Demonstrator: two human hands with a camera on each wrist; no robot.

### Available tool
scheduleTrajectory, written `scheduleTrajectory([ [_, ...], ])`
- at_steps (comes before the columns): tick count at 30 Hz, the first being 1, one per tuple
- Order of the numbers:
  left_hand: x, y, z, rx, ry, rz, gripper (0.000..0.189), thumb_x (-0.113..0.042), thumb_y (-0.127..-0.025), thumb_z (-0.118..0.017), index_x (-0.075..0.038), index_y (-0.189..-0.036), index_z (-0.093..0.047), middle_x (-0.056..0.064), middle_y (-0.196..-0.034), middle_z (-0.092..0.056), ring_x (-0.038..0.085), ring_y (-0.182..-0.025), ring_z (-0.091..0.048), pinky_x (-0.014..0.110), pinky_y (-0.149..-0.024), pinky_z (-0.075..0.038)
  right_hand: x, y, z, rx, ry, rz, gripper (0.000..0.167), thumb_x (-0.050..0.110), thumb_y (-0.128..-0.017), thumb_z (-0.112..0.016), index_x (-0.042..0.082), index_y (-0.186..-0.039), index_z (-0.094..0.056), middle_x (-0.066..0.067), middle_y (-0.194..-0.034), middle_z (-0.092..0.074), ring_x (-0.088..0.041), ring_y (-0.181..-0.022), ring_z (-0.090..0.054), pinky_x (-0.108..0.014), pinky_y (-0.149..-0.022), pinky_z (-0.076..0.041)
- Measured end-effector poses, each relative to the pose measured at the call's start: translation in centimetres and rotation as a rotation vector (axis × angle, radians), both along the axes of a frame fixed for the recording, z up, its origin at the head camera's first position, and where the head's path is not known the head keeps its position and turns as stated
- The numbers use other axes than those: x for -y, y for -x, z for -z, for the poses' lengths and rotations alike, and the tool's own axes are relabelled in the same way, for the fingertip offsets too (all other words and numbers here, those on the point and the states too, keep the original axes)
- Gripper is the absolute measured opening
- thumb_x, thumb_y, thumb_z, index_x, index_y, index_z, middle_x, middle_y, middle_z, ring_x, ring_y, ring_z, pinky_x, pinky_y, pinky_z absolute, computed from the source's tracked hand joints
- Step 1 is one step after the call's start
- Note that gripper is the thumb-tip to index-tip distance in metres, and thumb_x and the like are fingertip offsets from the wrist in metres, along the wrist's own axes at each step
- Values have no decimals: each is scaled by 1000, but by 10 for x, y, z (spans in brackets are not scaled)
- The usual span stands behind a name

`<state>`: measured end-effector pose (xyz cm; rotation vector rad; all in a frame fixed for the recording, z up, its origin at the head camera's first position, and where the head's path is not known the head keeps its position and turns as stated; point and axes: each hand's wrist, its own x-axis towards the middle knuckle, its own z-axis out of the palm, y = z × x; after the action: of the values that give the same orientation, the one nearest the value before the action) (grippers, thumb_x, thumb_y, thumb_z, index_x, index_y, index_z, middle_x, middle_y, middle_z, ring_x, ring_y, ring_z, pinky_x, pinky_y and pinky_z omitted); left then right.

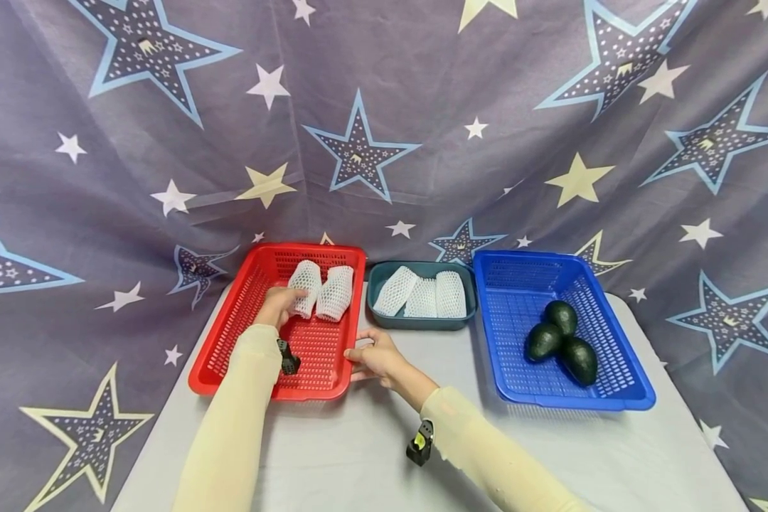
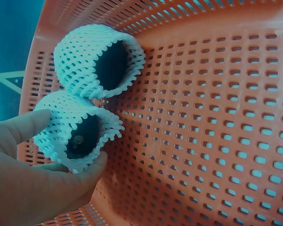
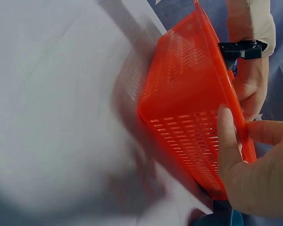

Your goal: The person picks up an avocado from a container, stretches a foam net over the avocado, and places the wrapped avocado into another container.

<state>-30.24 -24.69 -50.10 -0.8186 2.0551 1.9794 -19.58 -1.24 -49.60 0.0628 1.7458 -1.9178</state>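
Inside the red basket (image 1: 307, 355) lie two avocados in white foam net sleeves, side by side toward the back. My left hand (image 1: 281, 306) grips the left netted avocado (image 1: 305, 284), its thumb on the sleeve and its fingers under it in the left wrist view. The second netted avocado (image 1: 335, 293) lies right beside it; a dark end (image 2: 111, 66) shows through its sleeve opening. My right hand (image 1: 382, 359) pinches the right rim of the red basket, thumb outside the wall and a finger over the rim in the right wrist view.
Behind my right hand, a dark green tray (image 1: 416, 323) holds several white foam net sleeves (image 1: 451, 295). At the right stands a blue basket (image 1: 508, 320) with three bare avocados (image 1: 579, 359). A pale cloth (image 1: 390, 455) covers the table; a star-patterned curtain (image 1: 390, 71) hangs behind.
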Motion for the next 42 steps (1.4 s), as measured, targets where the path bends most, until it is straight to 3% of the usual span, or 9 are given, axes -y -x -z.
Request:
scheduleTrajectory([
  [2,1,0,-1,12,7,8,38,-7,-97,-63,4,-132,-51,-2,-90,-57,5,-72,-58,21,-70,-56,1,0,0,0,0,1,38,-8,-92,-63,-6,-127,-49,-30,-102,-71,-16,-59,-67,-35,-61,-63],
  [6,3,0,1,24,64,39,53,-11,-100,-59,3,-148,-42,7,-121,-56,10,-92,-55,22,-78,-52,2,0,1,-2,1,3,38,-8,-92,-63,-6,-128,-49,-33,-105,-70,-16,-60,-68,-36,-63,-63],
  [11,3,2,7,24,60,25,57,-7,-100,-54,4,-152,-36,13,-144,-47,17,-113,-50,28,-90,-48,3,-1,0,-1,3,9,38,-8,-92,-63,-6,-127,-49,-35,-107,-69,-16,-60,-68,-37,-63,-63],
  [30,4,8,13,37,38,26,55,-6,-100,-50,8,-151,-36,13,-132,-52,13,-95,-56,25,-83,-53,3,0,0,6,7,16,39,-8,-92,-63,-6,-127,-49,-21,-92,-72,-16,-60,-67,-36,-62,-63],
  [34,13,21,31,18,85,17,50,-5,-96,-56,11,-142,-45,15,-126,-54,19,-98,-56,31,-87,-53,3,0,0,4,4,12,39,-8,-91,-63,-6,-128,-49,-26,-97,-72,-16,-60,-67,-36,-62,-63],
  [35,20,29,46,-25,78,14,49,-5,-92,-61,12,-136,-49,15,-120,-56,19,-95,-56,30,-84,-53,2,0,0,4,3,11,39,-8,-91,-63,-6,-128,-49,-27,-98,-72,-16,-60,-67,-36,-63,-63],
  [37,23,33,53,-58,83,3,53,-3,-89,-62,13,-137,-46,19,-124,-55,23,-102,-56,34,-90,-54,2,0,0,7,0,12,39,-8,-91,-63,-6,-128,-49,-25,-96,-72,-17,-61,-68,-36,-63,-63],
  [41,11,26,37,-97,155,-35,65,-5,-88,-61,14,-145,-38,28,-142,-48,34,-125,-51,43,-107,-49,1,1,0,12,-10,19,37,-8,-92,-64,-5,-126,-50,-13,-86,-69,-16,-60,-68,-36,-63,-63],
  [42,1,17,19,-63,221,-49,67,-6,-90,-58,12,-149,-34,30,-149,-42,38,-133,-46,47,-114,-43,2,2,0,15,-12,22,37,-8,-92,-64,-5,-126,-50,-10,-83,-67,-15,-60,-67,-35,-62,-63],
])
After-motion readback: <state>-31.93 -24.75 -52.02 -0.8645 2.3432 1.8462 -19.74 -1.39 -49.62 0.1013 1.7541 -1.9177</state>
